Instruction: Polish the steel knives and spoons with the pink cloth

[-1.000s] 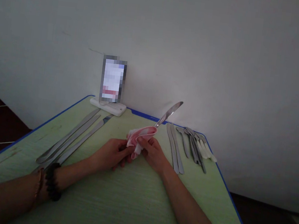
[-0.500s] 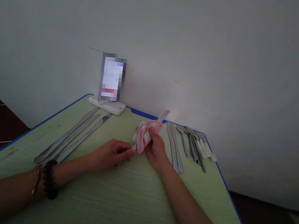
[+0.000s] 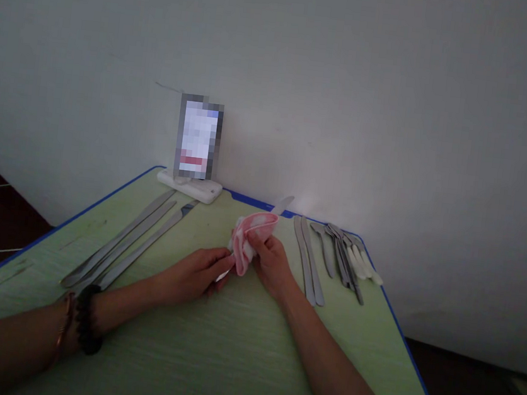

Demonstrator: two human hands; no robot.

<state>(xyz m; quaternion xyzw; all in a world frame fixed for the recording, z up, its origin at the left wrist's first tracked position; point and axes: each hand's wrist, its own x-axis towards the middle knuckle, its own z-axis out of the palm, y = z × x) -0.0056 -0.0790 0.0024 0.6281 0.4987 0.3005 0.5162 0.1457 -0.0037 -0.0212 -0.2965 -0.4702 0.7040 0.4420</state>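
Note:
Over the middle of the table, my left hand (image 3: 200, 273) is closed on the handle end of a metal table knife (image 3: 283, 205). The blade points away from me, up towards the wall. A pink and white cloth (image 3: 245, 241) is folded around the middle of the knife and hides that part. My right hand (image 3: 272, 263) grips the cloth with the thumb on top, pressing it about the knife. Two more table knives (image 3: 309, 260) lie side by side just right of my right hand.
Several long knives (image 3: 130, 239) lie at the left. Spoons (image 3: 327, 249), a stack of metal cutlery (image 3: 346, 261) and white-handled pieces (image 3: 365, 263) lie at the right. A phone (image 3: 198, 138) stands on a white base (image 3: 188, 186) near the wall. The green table (image 3: 206, 368) has a blue edge.
My right hand and the cloth have slid slightly left and down along the knife, towards my left hand. The blade tip has shifted a little left. The other cutlery is unmoved.

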